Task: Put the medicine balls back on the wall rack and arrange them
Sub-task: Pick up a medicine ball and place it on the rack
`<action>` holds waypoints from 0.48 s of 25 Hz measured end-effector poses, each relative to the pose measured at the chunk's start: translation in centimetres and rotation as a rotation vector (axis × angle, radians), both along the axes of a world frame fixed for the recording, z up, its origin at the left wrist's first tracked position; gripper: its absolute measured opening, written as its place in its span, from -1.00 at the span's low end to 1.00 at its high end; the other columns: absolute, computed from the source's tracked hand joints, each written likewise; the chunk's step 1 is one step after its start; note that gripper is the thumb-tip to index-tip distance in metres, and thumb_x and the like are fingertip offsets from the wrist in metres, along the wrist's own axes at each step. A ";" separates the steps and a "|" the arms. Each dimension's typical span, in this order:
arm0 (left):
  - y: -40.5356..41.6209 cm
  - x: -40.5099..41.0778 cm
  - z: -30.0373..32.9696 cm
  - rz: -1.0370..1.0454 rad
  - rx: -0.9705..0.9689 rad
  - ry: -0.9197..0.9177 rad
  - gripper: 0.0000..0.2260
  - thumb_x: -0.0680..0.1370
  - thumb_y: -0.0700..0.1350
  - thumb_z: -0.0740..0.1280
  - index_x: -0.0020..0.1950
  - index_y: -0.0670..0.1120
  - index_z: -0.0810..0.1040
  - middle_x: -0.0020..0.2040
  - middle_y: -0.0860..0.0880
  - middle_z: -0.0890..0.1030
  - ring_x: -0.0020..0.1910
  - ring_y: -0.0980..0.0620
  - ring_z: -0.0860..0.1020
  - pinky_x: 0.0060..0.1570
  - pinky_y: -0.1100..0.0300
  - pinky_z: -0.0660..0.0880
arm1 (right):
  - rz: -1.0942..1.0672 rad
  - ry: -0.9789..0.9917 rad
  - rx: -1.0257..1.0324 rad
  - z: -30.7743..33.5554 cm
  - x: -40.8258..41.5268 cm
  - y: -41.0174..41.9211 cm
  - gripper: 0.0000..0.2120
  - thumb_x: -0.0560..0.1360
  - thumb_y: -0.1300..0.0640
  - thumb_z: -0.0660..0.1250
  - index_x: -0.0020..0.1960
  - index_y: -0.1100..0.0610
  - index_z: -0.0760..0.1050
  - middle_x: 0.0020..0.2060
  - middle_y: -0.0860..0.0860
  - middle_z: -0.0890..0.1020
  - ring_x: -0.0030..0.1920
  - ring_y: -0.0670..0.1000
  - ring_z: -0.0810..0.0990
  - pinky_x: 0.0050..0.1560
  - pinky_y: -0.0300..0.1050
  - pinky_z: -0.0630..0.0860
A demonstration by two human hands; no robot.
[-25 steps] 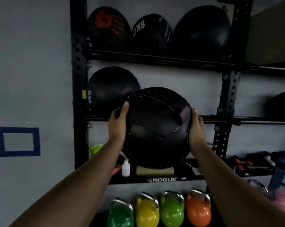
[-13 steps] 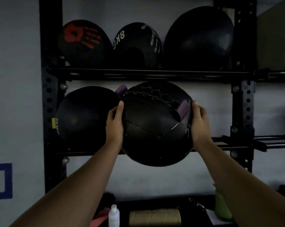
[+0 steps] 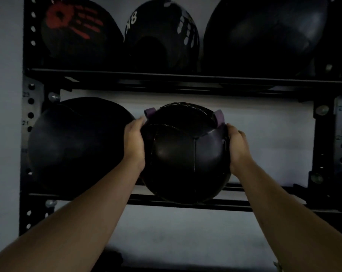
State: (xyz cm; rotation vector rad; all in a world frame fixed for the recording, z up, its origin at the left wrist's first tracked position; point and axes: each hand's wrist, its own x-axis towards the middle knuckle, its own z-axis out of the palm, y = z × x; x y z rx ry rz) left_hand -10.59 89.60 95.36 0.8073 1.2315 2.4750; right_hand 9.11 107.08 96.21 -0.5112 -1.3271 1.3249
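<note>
- On the lower shelf (image 3: 186, 203) of the black steel wall rack (image 3: 31, 114), a dark medicine ball (image 3: 186, 154) sits low against the front rail, roughly mid-shelf, with both hands on it.
- Its skin is smooth, matte leather-like panelling, round but slightly slumped, with pale seams that meet near its middle and criss-cross lacing across the top.
- Two small purple fabric loops (image 3: 219, 116) stick up from its upper edge, one on each side.
- Left hand (image 3: 134, 142) lies flat on the ball's left flank, fingers spread and curved round it, squeezed between this ball and the one beside it.
- Right hand (image 3: 238, 146) mirrors it on the right flank, palm pressed in, fingers wrapped behind; the grip is a two-palm clamp, with the ball between the hands.
- Just beside it, at the shelf's left end, rests a larger black ball (image 3: 76, 142), smooth and faintly glossy; it touches the left hand, but whether the two balls touch cannot be told.
- Along the upper shelf (image 3: 186, 79) stand three more dark balls: the left one bears a red handprint (image 3: 72, 22), the middle one (image 3: 160, 34) white lettering and a white handprint, the right one (image 3: 264, 34) is plain and the largest.
- Rack uprights are perforated with round holes; the wall (image 3: 264, 134) behind is pale and plain.
</note>
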 end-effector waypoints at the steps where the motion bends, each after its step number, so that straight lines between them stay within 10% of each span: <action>1: -0.5 1.1 -0.2 0.047 0.032 -0.012 -0.30 0.36 0.31 0.52 0.38 -0.08 0.69 0.29 -0.07 0.70 0.47 -0.29 0.62 0.58 -0.24 0.48 | 0.021 0.026 0.023 0.1 -0.2 0.3 -0.41 0.46 -0.20 0.36 0.36 0.14 0.52 0.15 0.12 0.69 0.19 0.20 0.68 0.19 0.10 0.63; 7: 3.2 3.2 -1.9 0.464 -0.225 0.623 -0.61 0.73 0.08 0.36 0.56 0.04 0.58 0.53 0.06 0.53 0.60 0.05 0.40 0.67 0.07 0.27 | -0.027 -0.093 0.236 0.5 -3.3 4.5 -0.67 0.64 0.11 0.19 0.25 -0.02 0.67 0.16 0.04 0.72 0.19 0.12 0.66 0.27 0.05 0.60; 12: 5.3 1.1 -1.7 0.497 -0.259 0.618 -0.68 0.77 0.11 0.28 0.52 0.12 0.59 0.50 0.09 0.56 0.58 0.03 0.46 0.68 -0.09 0.34 | 0.060 -0.085 0.243 0.4 -4.7 5.9 -0.66 0.64 -0.14 0.29 0.26 0.04 0.64 0.12 0.03 0.71 0.16 0.09 0.67 0.24 0.05 0.58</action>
